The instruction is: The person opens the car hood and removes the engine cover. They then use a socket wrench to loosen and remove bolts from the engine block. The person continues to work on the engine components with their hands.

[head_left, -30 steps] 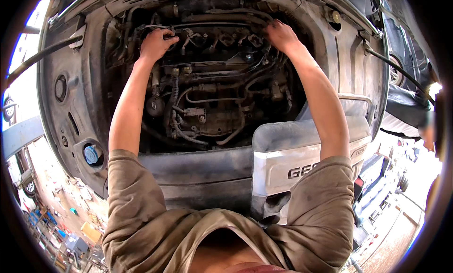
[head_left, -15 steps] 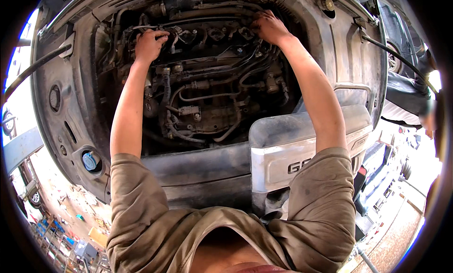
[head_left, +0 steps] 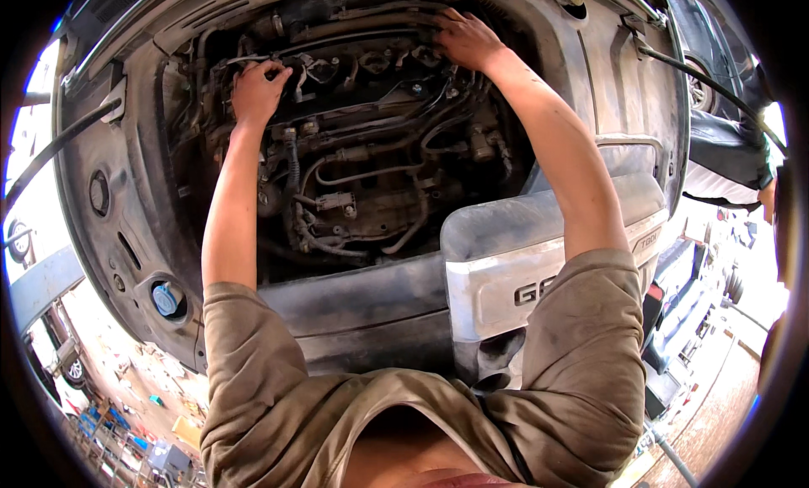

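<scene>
My left hand (head_left: 255, 92) is over the far left part of a dirty car engine (head_left: 371, 210). Its thumb and forefinger curl together in a pinch near a row of injectors (head_left: 323, 69); anything between the fingertips is too small to make out. My right hand (head_left: 468, 41) reaches to the far right end of that row, beside a dark pipe (head_left: 371, 22). Bent fingers close around something there, with their tips hidden among the hoses.
A grey-silver engine cover (head_left: 497, 277) lies on the car's front edge, under my right arm. Hood struts (head_left: 59, 147) rise at both sides. A blue reservoir cap (head_left: 164, 299) sits near left. Another person's dark-clothed leg (head_left: 725, 155) is at the far right.
The left thumb and forefinger have curled into a ring, and that hand has drawn slightly nearer. My right hand stays at the far right end of the engine. The whole view has shifted a little.
</scene>
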